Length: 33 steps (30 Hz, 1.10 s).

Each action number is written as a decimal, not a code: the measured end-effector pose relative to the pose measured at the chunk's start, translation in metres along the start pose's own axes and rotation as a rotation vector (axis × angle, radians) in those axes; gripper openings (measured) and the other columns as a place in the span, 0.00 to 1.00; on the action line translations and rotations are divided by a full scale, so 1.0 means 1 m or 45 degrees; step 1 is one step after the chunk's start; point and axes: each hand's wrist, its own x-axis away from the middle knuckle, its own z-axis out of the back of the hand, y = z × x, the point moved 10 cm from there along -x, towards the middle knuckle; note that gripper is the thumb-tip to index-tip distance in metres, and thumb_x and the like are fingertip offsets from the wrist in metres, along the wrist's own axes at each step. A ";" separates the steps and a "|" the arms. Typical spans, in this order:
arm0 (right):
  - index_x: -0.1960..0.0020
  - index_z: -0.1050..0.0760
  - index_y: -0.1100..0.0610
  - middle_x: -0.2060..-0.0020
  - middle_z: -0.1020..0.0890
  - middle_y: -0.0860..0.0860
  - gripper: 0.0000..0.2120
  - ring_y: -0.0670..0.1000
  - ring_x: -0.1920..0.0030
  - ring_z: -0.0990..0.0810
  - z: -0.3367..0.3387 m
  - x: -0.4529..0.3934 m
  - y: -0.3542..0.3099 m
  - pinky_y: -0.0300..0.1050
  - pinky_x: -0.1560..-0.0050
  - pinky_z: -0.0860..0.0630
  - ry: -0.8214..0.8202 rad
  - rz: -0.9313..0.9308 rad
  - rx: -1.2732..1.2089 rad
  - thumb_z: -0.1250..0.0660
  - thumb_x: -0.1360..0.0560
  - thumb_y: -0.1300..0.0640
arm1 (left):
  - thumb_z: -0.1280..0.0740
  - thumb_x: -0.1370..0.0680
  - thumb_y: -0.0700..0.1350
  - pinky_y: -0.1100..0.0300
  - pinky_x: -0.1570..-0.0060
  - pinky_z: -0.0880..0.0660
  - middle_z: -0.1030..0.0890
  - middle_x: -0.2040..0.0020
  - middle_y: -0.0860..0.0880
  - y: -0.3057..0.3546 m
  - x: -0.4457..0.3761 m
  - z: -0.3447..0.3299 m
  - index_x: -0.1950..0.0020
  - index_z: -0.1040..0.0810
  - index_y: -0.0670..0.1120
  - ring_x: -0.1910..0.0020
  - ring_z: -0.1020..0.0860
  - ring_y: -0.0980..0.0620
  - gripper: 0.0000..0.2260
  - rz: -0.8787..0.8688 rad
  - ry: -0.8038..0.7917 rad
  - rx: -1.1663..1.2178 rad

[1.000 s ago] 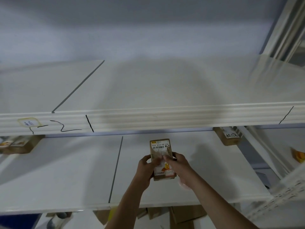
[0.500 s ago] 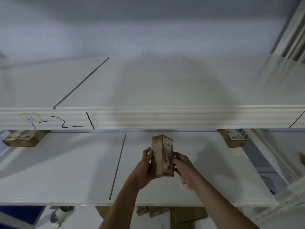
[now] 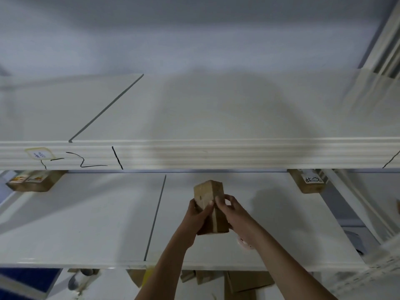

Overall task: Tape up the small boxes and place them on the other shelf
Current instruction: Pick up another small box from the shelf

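A small brown cardboard box is held upright over the lower white shelf, its plain sides turned toward me. My left hand grips its left side with the thumb across the front. My right hand holds the right side, fingers curled around the edge. A roll of clear tape hangs under my right wrist, mostly hidden. The upper white shelf above carries nothing.
A brown box with labels sits at the far left of the lower shelf, another labelled box at the far right, both partly under the upper shelf's front beam. Flat cardboard lies on the floor below. A shelf upright stands on the right.
The box has been rotated in my hands: the printed label face has turned away and plain brown sides now face me. Both hands have stayed on it.
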 end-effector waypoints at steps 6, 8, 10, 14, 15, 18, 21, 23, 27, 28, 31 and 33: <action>0.29 0.33 0.47 0.38 0.22 0.47 0.30 0.51 0.41 0.21 0.007 -0.008 0.006 0.54 0.38 0.22 0.109 0.036 -0.068 0.27 0.26 0.42 | 0.45 0.16 0.57 0.46 0.43 0.20 0.23 0.39 0.45 0.006 0.000 -0.003 0.28 0.38 0.58 0.43 0.21 0.45 0.16 -0.034 0.042 -0.023; 0.29 0.31 0.49 0.40 0.20 0.47 0.27 0.50 0.42 0.20 0.012 -0.010 0.009 0.52 0.38 0.22 0.129 0.040 -0.129 0.28 0.24 0.44 | 0.42 0.17 0.57 0.46 0.42 0.20 0.22 0.41 0.46 0.006 0.001 0.000 0.27 0.35 0.55 0.43 0.20 0.45 0.19 -0.025 0.056 -0.009; 0.30 0.29 0.49 0.41 0.19 0.47 0.23 0.49 0.43 0.19 0.009 -0.007 0.007 0.48 0.41 0.21 0.084 0.066 -0.177 0.31 0.22 0.45 | 0.38 0.21 0.60 0.45 0.41 0.21 0.20 0.39 0.45 0.004 0.001 -0.001 0.27 0.31 0.51 0.43 0.19 0.44 0.25 -0.011 0.006 0.002; 0.31 0.29 0.44 0.43 0.18 0.47 0.19 0.50 0.43 0.18 0.005 -0.004 0.006 0.48 0.45 0.20 0.076 0.068 -0.223 0.32 0.21 0.44 | 0.34 0.21 0.56 0.47 0.43 0.19 0.18 0.41 0.44 0.007 0.003 -0.005 0.32 0.27 0.48 0.44 0.17 0.45 0.21 -0.026 -0.056 0.052; 0.32 0.29 0.43 0.43 0.18 0.47 0.19 0.50 0.43 0.18 0.006 -0.004 0.006 0.49 0.44 0.20 0.088 0.073 -0.213 0.32 0.21 0.44 | 0.32 0.23 0.57 0.48 0.44 0.19 0.17 0.41 0.44 0.007 0.003 -0.004 0.32 0.26 0.48 0.45 0.17 0.45 0.23 -0.030 -0.048 0.054; 0.33 0.27 0.43 0.44 0.17 0.47 0.19 0.50 0.43 0.18 0.006 -0.007 0.008 0.54 0.39 0.21 0.108 0.089 -0.191 0.31 0.22 0.44 | 0.29 0.26 0.57 0.46 0.46 0.19 0.16 0.44 0.44 0.006 0.001 -0.001 0.33 0.25 0.47 0.47 0.16 0.45 0.25 -0.054 -0.005 0.036; 0.34 0.26 0.43 0.45 0.16 0.48 0.17 0.51 0.44 0.18 0.007 -0.007 0.008 0.55 0.39 0.21 0.122 0.095 -0.197 0.30 0.22 0.45 | 0.29 0.24 0.54 0.45 0.47 0.18 0.15 0.46 0.44 0.002 -0.001 0.004 0.34 0.23 0.47 0.48 0.16 0.45 0.21 -0.062 0.046 0.034; 0.35 0.25 0.44 0.45 0.16 0.48 0.16 0.51 0.44 0.17 0.008 -0.007 0.007 0.56 0.39 0.21 0.145 0.105 -0.186 0.30 0.22 0.46 | 0.28 0.24 0.54 0.44 0.46 0.19 0.15 0.46 0.43 0.000 -0.003 0.006 0.34 0.23 0.47 0.48 0.16 0.44 0.21 -0.062 0.065 0.037; 0.36 0.24 0.45 0.46 0.16 0.47 0.15 0.50 0.45 0.18 0.009 -0.007 0.005 0.54 0.42 0.20 0.195 0.129 -0.120 0.31 0.21 0.46 | 0.28 0.24 0.54 0.43 0.45 0.19 0.15 0.46 0.43 0.000 -0.005 0.007 0.34 0.23 0.46 0.48 0.16 0.43 0.21 -0.070 0.089 0.023; 0.36 0.25 0.46 0.45 0.17 0.47 0.15 0.50 0.44 0.18 0.008 -0.007 0.004 0.53 0.43 0.20 0.200 0.132 -0.109 0.32 0.21 0.46 | 0.28 0.23 0.53 0.43 0.46 0.19 0.15 0.46 0.43 0.001 -0.004 0.008 0.35 0.23 0.45 0.48 0.16 0.43 0.20 -0.077 0.091 0.020; 0.35 0.27 0.46 0.45 0.18 0.46 0.15 0.48 0.44 0.20 0.005 -0.004 0.001 0.48 0.46 0.22 0.206 0.124 -0.089 0.33 0.20 0.47 | 0.29 0.22 0.52 0.45 0.48 0.18 0.15 0.46 0.43 0.000 -0.005 0.010 0.35 0.23 0.45 0.48 0.16 0.44 0.19 -0.084 0.101 0.009; 0.34 0.28 0.46 0.45 0.19 0.46 0.15 0.48 0.45 0.21 0.003 -0.004 0.001 0.47 0.47 0.23 0.206 0.115 -0.069 0.34 0.20 0.47 | 0.29 0.23 0.53 0.44 0.47 0.18 0.16 0.45 0.43 -0.001 -0.005 0.010 0.34 0.24 0.45 0.47 0.16 0.44 0.20 -0.084 0.098 -0.009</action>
